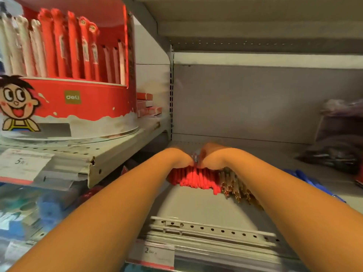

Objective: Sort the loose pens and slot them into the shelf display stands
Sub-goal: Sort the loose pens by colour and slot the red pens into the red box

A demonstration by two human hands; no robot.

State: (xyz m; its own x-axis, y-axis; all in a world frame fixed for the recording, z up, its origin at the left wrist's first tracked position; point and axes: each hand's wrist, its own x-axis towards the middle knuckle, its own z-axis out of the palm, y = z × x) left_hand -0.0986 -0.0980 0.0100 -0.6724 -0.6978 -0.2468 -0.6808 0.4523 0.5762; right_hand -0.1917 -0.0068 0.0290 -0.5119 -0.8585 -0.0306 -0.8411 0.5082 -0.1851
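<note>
A heap of loose red pens (194,178) lies on the grey shelf (196,205), with a bunch of pale gold-tipped pens (235,186) at its right side. My left hand (179,156) and my right hand (211,154) reach in side by side over the far end of the heap, fingers curled down onto the pens. The fingertips are hidden behind the hands, and a few pen ends show in the gap between them. A round red display stand (82,103) with upright red and white pens stands on the higher shelf at left.
Small red boxes (148,107) are stacked behind the round stand. A dark bag of items (332,156) and a blurred box (341,118) sit at the right back. Blue pens (312,183) lie at right. A perforated rail and price tags (157,252) line the shelf front.
</note>
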